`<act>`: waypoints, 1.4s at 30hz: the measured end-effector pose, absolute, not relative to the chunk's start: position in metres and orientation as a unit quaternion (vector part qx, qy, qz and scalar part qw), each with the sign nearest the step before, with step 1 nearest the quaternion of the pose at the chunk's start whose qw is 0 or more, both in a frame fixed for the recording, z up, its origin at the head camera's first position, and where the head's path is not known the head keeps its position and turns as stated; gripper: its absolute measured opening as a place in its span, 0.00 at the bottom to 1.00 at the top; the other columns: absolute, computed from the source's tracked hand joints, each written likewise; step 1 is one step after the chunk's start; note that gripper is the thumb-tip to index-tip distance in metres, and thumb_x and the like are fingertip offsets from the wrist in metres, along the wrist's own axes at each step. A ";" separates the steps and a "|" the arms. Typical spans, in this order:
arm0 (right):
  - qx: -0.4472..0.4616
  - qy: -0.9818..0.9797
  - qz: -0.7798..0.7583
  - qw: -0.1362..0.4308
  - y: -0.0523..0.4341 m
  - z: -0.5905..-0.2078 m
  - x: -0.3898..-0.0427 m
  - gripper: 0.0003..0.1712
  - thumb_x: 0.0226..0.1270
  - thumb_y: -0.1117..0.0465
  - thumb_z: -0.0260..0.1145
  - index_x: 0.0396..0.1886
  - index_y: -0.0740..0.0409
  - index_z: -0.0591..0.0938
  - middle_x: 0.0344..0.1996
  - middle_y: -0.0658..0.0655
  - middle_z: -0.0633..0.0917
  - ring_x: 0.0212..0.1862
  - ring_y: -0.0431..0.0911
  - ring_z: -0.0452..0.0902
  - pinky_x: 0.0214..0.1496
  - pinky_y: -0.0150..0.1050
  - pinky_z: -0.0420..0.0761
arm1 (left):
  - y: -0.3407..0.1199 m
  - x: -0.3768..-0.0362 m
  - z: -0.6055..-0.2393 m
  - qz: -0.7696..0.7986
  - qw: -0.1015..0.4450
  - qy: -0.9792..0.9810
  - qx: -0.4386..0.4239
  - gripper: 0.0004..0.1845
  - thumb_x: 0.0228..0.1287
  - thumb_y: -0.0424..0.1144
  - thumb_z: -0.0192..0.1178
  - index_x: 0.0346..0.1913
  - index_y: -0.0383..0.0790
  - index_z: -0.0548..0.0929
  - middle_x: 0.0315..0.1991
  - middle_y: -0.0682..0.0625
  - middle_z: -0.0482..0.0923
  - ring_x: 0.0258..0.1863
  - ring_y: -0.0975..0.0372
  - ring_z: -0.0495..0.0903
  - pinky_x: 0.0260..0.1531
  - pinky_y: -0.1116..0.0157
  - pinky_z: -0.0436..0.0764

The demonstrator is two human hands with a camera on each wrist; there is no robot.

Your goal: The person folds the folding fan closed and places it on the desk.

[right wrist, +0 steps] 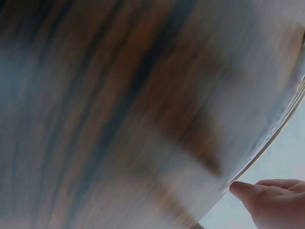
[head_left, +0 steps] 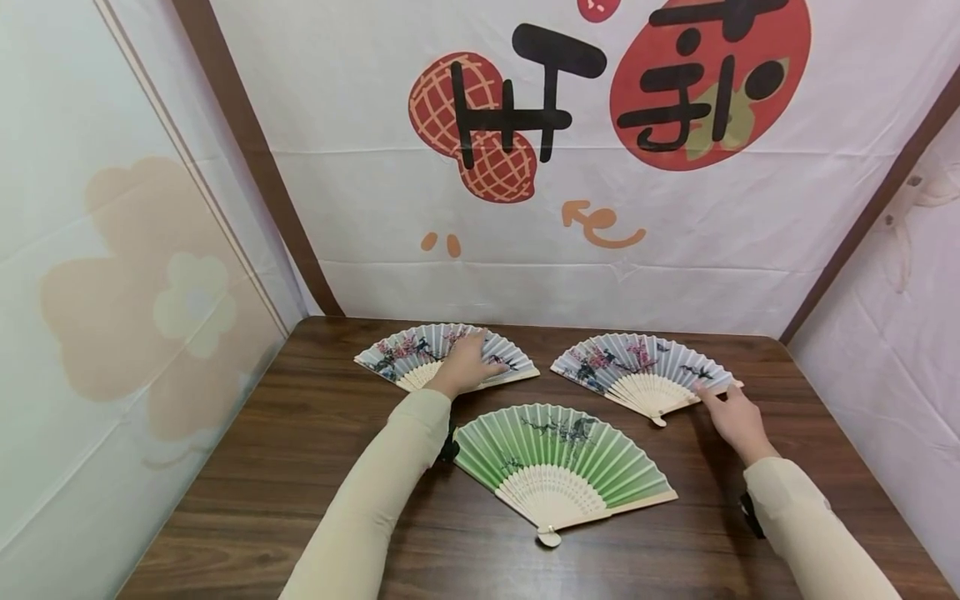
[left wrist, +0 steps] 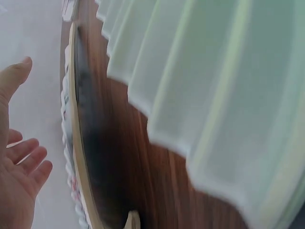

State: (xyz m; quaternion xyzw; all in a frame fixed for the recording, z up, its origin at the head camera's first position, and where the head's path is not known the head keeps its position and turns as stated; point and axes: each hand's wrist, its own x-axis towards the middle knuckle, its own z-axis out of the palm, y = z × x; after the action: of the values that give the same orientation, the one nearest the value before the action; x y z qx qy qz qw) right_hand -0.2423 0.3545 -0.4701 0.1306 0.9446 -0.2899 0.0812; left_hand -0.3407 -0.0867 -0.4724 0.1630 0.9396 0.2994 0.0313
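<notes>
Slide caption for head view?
Left hand over left floral folding fan, right hand at right floral folding fan, green folding fan nearer.

From the green fan [head_left: 558,437], one flowery fan [head_left: 420,354] blocked eleven o'clock and another flowery fan [head_left: 641,367] blocked one. A thin gap at twelve led to the cloth wall [head_left: 600,292]. The left sleeve [head_left: 382,492] blocked nine, with table [head_left: 262,483] room past it. A hand could pass at six.
</notes>
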 end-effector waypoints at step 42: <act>0.210 0.835 -0.505 0.057 0.334 -0.464 -0.232 0.46 0.77 0.42 0.50 0.62 0.88 0.65 0.36 0.69 0.87 0.27 0.35 0.83 0.35 0.31 0.89 | -0.017 -0.316 -0.481 0.526 0.117 0.836 0.101 0.38 0.68 0.44 0.65 0.75 0.33 0.62 0.70 0.38 0.70 0.68 0.48 0.71 0.65 0.49 0.77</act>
State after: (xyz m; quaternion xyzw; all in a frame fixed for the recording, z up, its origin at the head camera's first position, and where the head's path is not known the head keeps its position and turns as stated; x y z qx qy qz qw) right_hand -0.2319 0.3339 -0.4635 0.2104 0.8352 -0.5049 0.0571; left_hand -0.3157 -0.0170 -0.4812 0.1012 0.8362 0.5261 0.1169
